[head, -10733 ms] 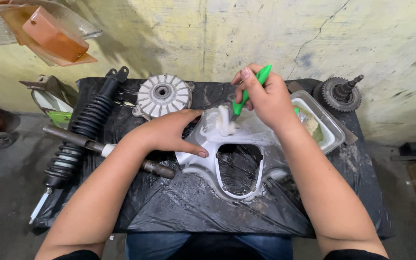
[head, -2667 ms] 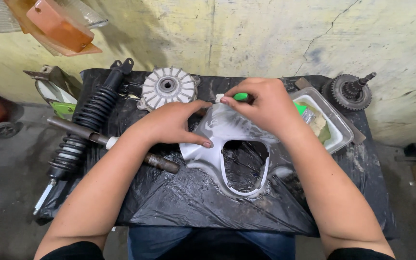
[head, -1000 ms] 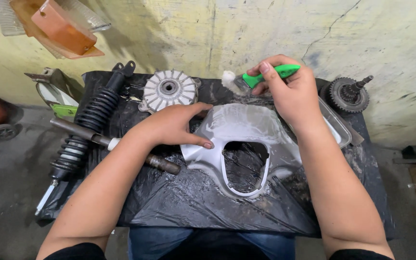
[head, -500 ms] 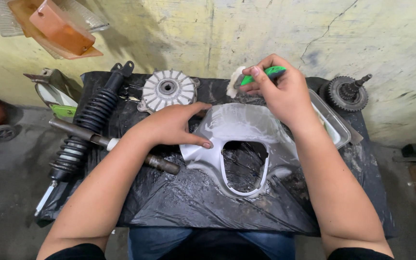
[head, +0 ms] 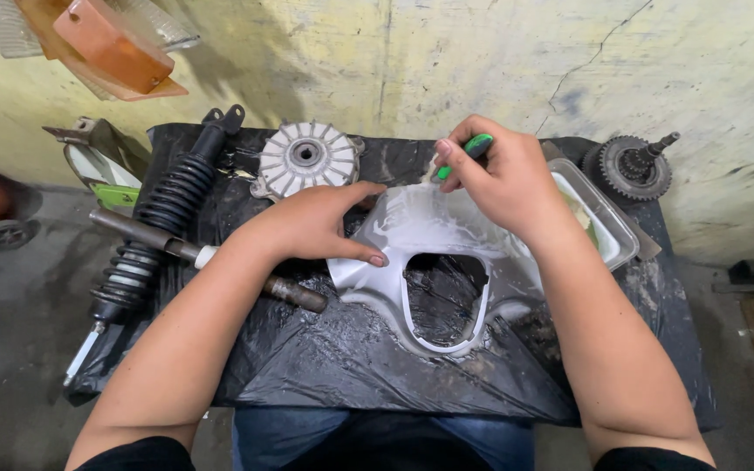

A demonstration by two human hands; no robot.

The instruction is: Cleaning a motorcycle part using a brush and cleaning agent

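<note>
A white plastic fairing panel point(head: 434, 235) with a large cut-out lies on the black sheet point(head: 342, 358) that covers the small table. Soapy foam coats its upper face. My left hand point(head: 311, 225) lies flat on the panel's left edge, fingers spread, pressing it down. My right hand point(head: 503, 183) is closed around a green-handled brush point(head: 467, 150) and holds it against the panel's top edge; the bristles are hidden behind my fingers.
A black coil shock absorber point(head: 163, 214) and a metal rod point(head: 211, 260) lie at the left. A finned white metal disc point(head: 305, 160) sits at the back. A clear tray point(head: 608, 231) and a gear cluster point(head: 634, 166) are at the right. An orange lens cover point(head: 111, 44) hangs on the wall.
My right hand has brought the brush down from the far edge of the table onto the panel's top edge. My left hand stays pressed on the panel.
</note>
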